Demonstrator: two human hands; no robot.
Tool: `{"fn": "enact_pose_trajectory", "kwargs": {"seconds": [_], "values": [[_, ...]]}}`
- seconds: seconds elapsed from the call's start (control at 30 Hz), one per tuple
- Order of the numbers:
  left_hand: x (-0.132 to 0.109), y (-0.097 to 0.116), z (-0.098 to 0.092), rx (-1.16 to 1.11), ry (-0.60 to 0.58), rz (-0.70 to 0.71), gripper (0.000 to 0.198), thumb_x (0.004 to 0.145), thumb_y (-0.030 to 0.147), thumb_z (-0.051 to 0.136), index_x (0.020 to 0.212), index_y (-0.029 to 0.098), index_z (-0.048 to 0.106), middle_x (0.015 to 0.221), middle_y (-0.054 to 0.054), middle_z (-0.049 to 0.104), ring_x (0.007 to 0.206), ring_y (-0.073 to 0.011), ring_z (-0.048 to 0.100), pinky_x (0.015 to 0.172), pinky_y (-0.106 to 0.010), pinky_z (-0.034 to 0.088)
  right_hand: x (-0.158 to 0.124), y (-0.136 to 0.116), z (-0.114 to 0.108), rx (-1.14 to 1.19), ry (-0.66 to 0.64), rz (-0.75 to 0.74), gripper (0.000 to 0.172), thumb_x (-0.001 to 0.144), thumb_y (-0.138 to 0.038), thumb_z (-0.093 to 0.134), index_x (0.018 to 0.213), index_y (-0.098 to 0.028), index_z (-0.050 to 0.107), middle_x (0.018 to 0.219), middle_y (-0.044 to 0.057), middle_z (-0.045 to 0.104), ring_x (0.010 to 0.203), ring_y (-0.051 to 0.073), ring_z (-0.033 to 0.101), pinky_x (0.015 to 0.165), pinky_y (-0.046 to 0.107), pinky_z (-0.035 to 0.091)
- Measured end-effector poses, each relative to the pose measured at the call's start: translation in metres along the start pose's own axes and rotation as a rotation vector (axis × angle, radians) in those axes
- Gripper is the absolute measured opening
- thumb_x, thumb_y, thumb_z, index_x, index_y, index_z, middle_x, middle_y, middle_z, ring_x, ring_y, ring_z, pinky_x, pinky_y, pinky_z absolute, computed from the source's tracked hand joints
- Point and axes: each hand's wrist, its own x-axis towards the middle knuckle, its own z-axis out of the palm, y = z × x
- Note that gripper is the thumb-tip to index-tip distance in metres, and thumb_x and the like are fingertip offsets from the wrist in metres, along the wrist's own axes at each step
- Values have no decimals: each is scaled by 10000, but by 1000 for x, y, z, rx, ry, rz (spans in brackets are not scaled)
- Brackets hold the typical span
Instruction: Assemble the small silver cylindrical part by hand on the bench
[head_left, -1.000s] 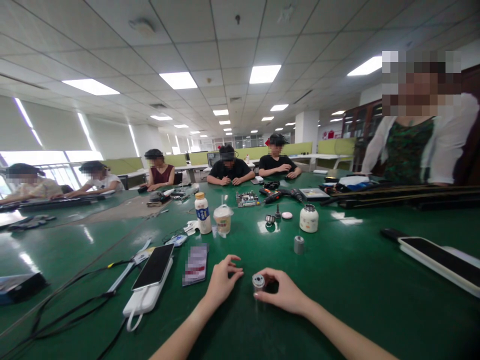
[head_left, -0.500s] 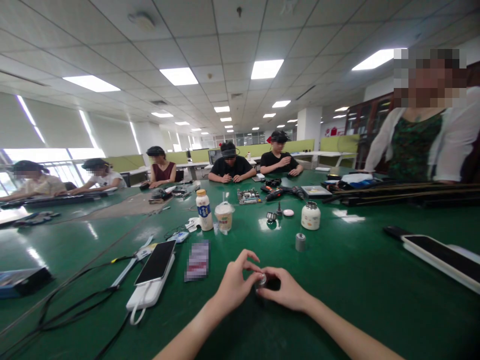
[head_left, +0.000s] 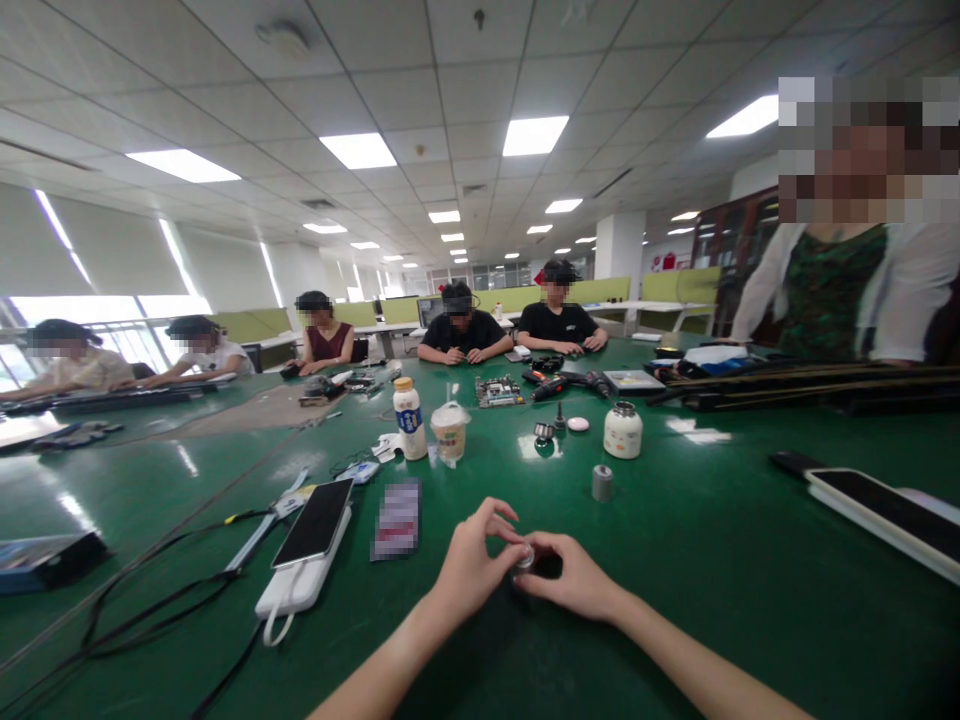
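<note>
Over the green table, my left hand (head_left: 480, 548) and my right hand (head_left: 571, 578) meet at a small silver metal cylinder (head_left: 524, 561). The left thumb and fingertips lie on its top, with the forefinger arched above. From the other side, my right thumb and forefinger curve around it in a pinch. Part of the cylinder is hidden by the fingers, and I cannot tell whether it touches the tabletop. A similar grey metal cylinder (head_left: 601, 482) stands upright, ahead of my right hand and a little to its right.
Ahead stand a white jar (head_left: 622, 432), a milk bottle (head_left: 409, 418) and a lidded cup (head_left: 450, 433). Left lie a phone (head_left: 315, 522) on a white power bank (head_left: 304, 590), and cables (head_left: 135, 620). A circuit board (head_left: 498, 390) lies farther back. Several people sit around; one person (head_left: 832, 290) stands right.
My hands keep the same hold on the cylinder. Across the table, a seated person's raised hand has come down to the tabletop. The view has shifted very slightly.
</note>
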Motion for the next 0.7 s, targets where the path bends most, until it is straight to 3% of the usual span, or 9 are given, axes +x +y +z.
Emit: {"fn": "enact_pose_trajectory", "kwargs": {"seconds": [0.37, 0.7], "values": [[-2, -6, 6, -9, 121, -27, 345, 659, 242, 799, 900, 211, 554, 663, 48, 686, 682, -172, 681, 688, -249, 469, 0, 1, 0, -6, 7, -16, 172, 757, -255, 700, 906, -179, 658, 839, 10, 672, 798, 190, 610, 722, 276, 461], [-3, -2, 5, 44, 69, 20, 231, 722, 214, 720, 915, 214, 593, 751, -7, 731, 772, -196, 689, 761, -299, 499, 1, 2, 1, -14, 13, -2, 177, 752, -272, 706, 888, -170, 659, 825, 13, 671, 795, 194, 618, 720, 282, 478]]}}
